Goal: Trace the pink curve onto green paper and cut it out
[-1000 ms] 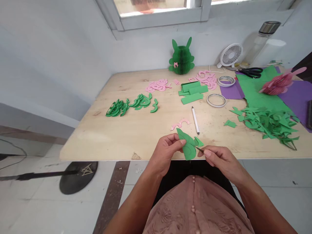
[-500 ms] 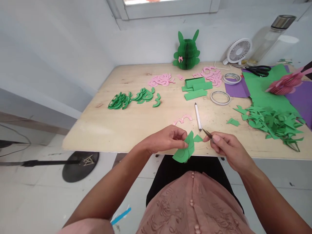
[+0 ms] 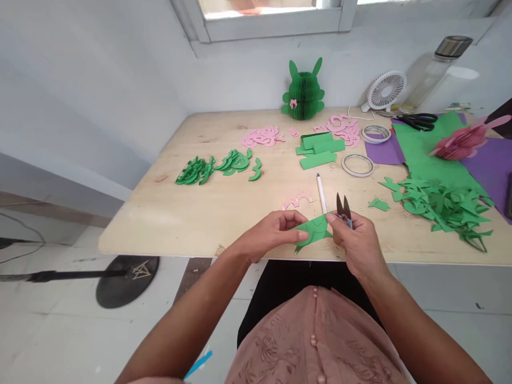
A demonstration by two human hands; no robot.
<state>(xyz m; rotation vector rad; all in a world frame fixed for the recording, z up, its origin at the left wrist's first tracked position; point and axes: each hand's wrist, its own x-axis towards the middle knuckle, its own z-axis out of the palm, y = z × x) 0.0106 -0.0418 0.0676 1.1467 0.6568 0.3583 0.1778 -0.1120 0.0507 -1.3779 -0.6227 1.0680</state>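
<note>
My left hand (image 3: pixel 272 233) pinches a green paper piece (image 3: pixel 314 231) with curved pencil lines, held just above the near edge of the wooden table (image 3: pixel 192 213). My right hand (image 3: pixel 356 240) is closed around small snips (image 3: pixel 344 209), blades pointing up and away, and its thumb and forefinger also touch the right end of the green piece. A white pen (image 3: pixel 321 194) lies just beyond my hands, with a few pink paper arches (image 3: pixel 296 201) to its left.
Green cut curves (image 3: pixel 218 166) lie mid-left, pink cut shapes (image 3: pixel 262 137) and folded green strips (image 3: pixel 318 150) further back. Two tape rolls (image 3: pixel 357 165), a heap of green scraps (image 3: pixel 440 205), green and purple sheets, black scissors (image 3: pixel 418 120), a small fan (image 3: pixel 384 90) and a green honeycomb rabbit (image 3: pixel 303 90) stand right and back.
My right hand turned the snips upward and came in to touch the green piece. My left hand flattened the piece from hanging down to lying level.
</note>
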